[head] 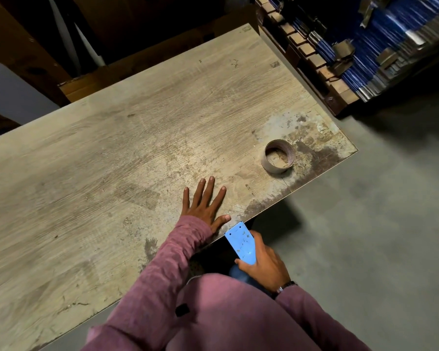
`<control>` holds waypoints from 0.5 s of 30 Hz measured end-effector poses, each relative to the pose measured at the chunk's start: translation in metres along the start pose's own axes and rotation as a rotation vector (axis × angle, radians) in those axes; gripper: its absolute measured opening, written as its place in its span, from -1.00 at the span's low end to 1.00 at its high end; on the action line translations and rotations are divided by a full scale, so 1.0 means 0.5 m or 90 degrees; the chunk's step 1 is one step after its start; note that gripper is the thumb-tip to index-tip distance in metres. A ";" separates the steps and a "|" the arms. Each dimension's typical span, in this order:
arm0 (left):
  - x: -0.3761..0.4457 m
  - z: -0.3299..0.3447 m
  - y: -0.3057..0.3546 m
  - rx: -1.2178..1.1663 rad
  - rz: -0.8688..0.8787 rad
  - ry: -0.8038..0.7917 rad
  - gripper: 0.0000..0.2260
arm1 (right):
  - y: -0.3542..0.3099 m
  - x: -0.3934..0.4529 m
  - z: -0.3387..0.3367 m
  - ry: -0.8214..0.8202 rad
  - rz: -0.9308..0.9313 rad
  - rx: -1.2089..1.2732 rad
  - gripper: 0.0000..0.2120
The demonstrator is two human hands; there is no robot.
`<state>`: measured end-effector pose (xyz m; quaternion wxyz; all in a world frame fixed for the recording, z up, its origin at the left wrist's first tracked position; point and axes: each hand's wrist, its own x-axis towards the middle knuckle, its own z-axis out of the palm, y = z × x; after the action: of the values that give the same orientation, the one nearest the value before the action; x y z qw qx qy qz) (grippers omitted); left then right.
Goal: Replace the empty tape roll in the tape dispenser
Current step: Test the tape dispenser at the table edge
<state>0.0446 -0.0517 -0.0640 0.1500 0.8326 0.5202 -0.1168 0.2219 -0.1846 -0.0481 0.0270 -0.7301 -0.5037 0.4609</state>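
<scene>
A blue tape dispenser (240, 243) with a toothed front edge is just off the near edge of the worn wooden table (127, 153), below its top. My right hand (265, 267) grips it from the right side; its lower part is hidden behind my hand and body. My left hand (204, 205) rests flat on the table with fingers spread, just left of the dispenser. A brown cardboard tape core (279, 156), nearly bare of tape, stands on its end near the table's right corner, well beyond both hands.
A wooden pallet (314, 64) stacked with blue and white bundles (380, 46) stands past the table's right end. Grey concrete floor (378, 224) lies to the right. Dark cardboard boxes (23, 46) sit behind the table's far edge.
</scene>
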 end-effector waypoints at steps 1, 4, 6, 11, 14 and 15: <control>0.000 0.001 -0.001 0.001 0.000 0.000 -0.34 | 0.001 -0.001 0.001 0.001 0.002 0.003 -0.30; -0.001 0.003 -0.004 0.006 0.000 -0.004 -0.35 | 0.006 -0.007 0.005 -0.001 0.005 0.016 -0.30; 0.001 0.001 -0.005 0.003 0.000 -0.008 -0.34 | 0.012 -0.012 0.004 -0.010 0.012 0.026 -0.29; 0.002 0.001 -0.007 -0.006 0.003 -0.013 -0.35 | 0.029 -0.026 0.010 -0.012 0.037 0.021 -0.26; 0.001 0.002 -0.007 -0.016 0.002 -0.003 -0.35 | 0.028 -0.026 0.013 -0.005 0.041 0.013 -0.27; 0.001 0.002 -0.007 -0.018 0.003 -0.004 -0.35 | 0.025 -0.026 0.012 -0.009 0.043 0.010 -0.28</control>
<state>0.0416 -0.0501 -0.0658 0.1637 0.8311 0.5195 -0.1120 0.2258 -0.2031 -0.0497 0.0136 -0.7434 -0.4754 0.4703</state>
